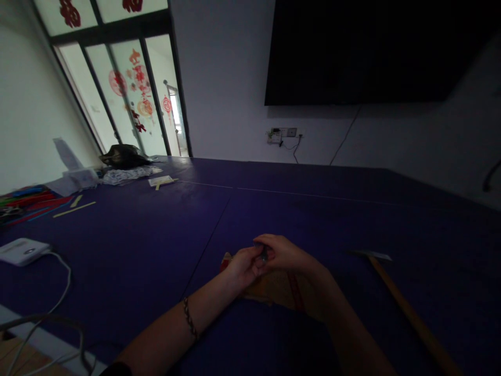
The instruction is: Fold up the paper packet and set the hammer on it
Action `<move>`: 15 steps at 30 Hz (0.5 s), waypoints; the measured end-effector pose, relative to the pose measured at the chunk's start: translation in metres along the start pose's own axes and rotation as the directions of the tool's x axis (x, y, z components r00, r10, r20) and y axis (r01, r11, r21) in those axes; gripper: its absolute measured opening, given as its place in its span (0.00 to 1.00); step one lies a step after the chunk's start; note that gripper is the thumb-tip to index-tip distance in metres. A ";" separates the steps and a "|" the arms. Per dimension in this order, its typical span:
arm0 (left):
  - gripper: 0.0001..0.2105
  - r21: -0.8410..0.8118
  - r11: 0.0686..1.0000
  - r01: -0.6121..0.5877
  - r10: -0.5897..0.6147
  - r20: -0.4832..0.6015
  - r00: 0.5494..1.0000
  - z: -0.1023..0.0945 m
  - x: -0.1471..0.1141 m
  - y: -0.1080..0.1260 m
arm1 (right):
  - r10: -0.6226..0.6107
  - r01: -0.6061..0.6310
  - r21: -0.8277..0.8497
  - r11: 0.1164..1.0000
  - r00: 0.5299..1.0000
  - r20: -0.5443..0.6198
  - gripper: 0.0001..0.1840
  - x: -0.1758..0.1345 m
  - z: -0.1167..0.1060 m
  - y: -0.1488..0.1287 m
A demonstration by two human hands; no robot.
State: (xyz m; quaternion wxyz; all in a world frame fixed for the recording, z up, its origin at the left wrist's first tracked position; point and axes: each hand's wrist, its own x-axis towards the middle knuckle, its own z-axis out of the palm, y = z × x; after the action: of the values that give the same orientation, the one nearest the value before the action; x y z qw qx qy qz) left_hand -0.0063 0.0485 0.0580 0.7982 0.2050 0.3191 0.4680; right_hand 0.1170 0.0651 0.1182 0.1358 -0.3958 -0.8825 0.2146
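Note:
My left hand and my right hand meet over the middle of the near table. Both have their fingers curled closed around a small dark, shiny object; it is mostly hidden, and its kind does not show. Beneath the hands lies a tan piece of cardboard with red stripes, partly covered by my wrists. To the right of my right arm rests a hammer with a long wooden handle and a thin metal head, touched by neither hand.
The purple tabletop spreads wide around me. A white device with a cable sits at the left edge. Coloured strips, papers and a black bag lie at the far left. A large screen hangs on the wall.

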 end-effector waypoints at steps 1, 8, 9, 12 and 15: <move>0.07 0.003 1.000 0.001 -0.001 0.008 1.000 0.000 -0.001 0.000 | 0.006 -0.006 -0.007 1.000 1.000 -0.016 0.29 0.000 0.000 0.001; 0.05 -0.001 0.999 -0.036 0.036 0.027 0.999 0.000 -0.002 0.001 | -0.018 0.017 -0.023 1.000 0.998 -0.053 0.25 0.002 0.003 0.003; 0.04 -0.004 0.999 -0.045 0.045 0.033 0.998 0.000 -0.001 0.001 | -0.026 0.025 -0.023 0.999 0.998 -0.053 0.25 0.002 0.004 0.003; 0.04 -0.008 0.998 -0.057 0.057 0.046 0.997 -0.001 0.001 0.000 | -0.059 0.057 -0.023 0.998 0.997 -0.046 0.25 0.002 0.004 0.004; 0.04 0.006 0.998 -0.054 0.054 0.041 0.998 -0.003 0.001 -0.001 | -0.086 0.085 -0.020 0.996 0.995 -0.042 0.24 0.003 0.003 0.004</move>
State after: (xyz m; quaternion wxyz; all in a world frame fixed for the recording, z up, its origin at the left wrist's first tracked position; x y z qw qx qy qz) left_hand -0.0073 0.0495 0.0553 0.7908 0.2261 0.2986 0.4840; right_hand 0.1161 0.0685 0.1139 0.1601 -0.3634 -0.8974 0.1921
